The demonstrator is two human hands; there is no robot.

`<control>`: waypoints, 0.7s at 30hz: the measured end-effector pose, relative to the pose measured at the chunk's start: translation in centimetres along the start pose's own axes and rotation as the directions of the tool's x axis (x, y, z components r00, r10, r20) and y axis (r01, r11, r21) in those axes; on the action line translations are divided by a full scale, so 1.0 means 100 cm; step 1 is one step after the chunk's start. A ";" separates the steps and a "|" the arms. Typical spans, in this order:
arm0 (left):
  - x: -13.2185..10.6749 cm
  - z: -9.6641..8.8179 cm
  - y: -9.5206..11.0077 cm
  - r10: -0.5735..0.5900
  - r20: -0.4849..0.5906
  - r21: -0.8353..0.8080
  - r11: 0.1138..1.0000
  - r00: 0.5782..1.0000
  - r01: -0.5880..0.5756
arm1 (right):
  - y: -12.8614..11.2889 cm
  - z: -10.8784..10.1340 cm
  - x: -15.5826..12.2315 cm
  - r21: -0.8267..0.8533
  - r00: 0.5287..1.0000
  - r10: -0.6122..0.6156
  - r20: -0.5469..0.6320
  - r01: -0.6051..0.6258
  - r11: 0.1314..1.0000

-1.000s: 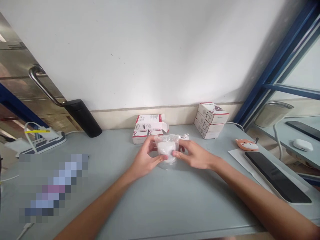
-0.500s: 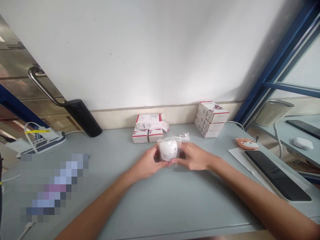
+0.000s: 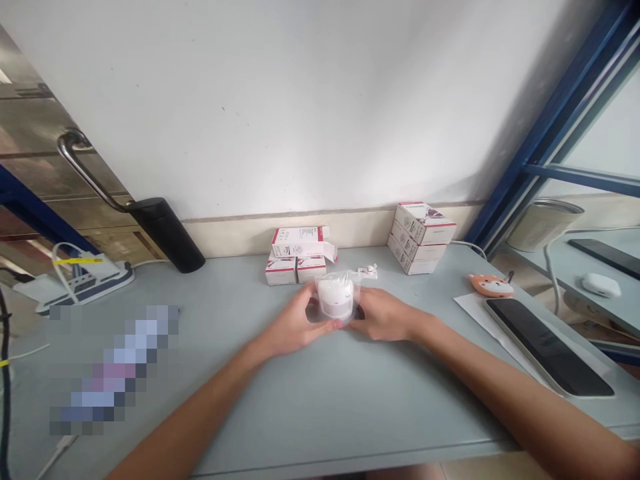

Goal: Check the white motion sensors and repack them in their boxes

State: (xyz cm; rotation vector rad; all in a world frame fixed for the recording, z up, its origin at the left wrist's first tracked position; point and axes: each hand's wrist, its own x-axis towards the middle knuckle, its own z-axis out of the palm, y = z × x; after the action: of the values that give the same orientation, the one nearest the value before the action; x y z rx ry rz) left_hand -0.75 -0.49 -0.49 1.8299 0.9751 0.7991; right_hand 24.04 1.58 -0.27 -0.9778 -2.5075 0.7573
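Observation:
Between my two hands, low over the grey table [image 3: 320, 400], is a white rounded device [image 3: 336, 297] in a clear plastic bag. It looks like a motion sensor, with a greyish curved window low on its front. My left hand [image 3: 293, 321] is closed on its left side, thumb along the bottom front. On the right side my right hand [image 3: 383, 316] grips it too, its fingers partly hidden behind the bag. Just behind lie a small white figure [image 3: 369, 271] and several white and red cartons [image 3: 299, 241], the top one with its end flap open.
Another stack of cartons [image 3: 423, 237] stands at the back right. A black cylindrical bottle [image 3: 167, 235] and a power strip [image 3: 93, 280] are at the left. On the right lie an orange animal-faced case [image 3: 491, 286] and a phone [image 3: 547, 347] on paper. A mirror [image 3: 595, 220] borders that side.
The device has turned slightly in my hands, so its front window and a small green mark show more clearly. My right thumb has shifted at its base. The view has moved slightly.

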 end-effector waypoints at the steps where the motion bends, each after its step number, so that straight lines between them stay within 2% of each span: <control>1: 0.001 0.000 0.000 -0.018 -0.001 -0.017 1.000 1.000 0.018 | 0.000 0.000 0.000 0.007 1.000 0.001 0.002 -0.001 1.000; 6: 0.007 0.001 -0.002 -0.133 -0.079 -0.097 0.987 0.988 0.126 | 0.003 0.000 0.002 0.087 0.998 0.058 -0.001 -0.058 0.995; 10: 0.012 -0.004 0.000 -0.245 -0.178 -0.321 0.930 0.953 0.179 | 0.001 -0.005 0.002 0.265 0.987 0.107 -0.120 -0.072 0.961; 12: 0.012 -0.007 0.002 -0.276 -0.172 -0.439 0.881 0.946 0.178 | -0.004 -0.008 0.003 0.341 0.974 0.125 -0.190 -0.054 0.939; 14: 0.012 -0.008 0.006 -0.262 -0.130 -0.540 0.827 0.956 0.153 | -0.009 -0.011 0.002 0.385 0.963 0.136 -0.234 -0.037 0.922; 16: 0.011 -0.008 0.010 -0.245 -0.122 -0.576 0.807 0.962 0.133 | -0.013 -0.010 0.002 0.401 0.954 0.140 -0.266 -0.022 0.916; 19: 0.009 -0.007 0.015 -0.229 -0.155 -0.549 0.829 0.961 0.109 | -0.013 -0.003 0.003 0.491 0.963 0.162 -0.216 -0.036 0.870; 21: 0.007 -0.008 0.018 -0.179 -0.115 -0.555 0.828 0.977 0.087 | -0.011 0.005 0.004 0.627 0.979 0.168 -0.119 -0.057 0.777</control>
State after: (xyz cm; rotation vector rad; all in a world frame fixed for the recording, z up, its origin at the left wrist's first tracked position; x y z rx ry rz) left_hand -0.50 -0.07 1.57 1.2004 0.8499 1.0286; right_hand 22.96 1.04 0.05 -0.8940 -1.8455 1.3629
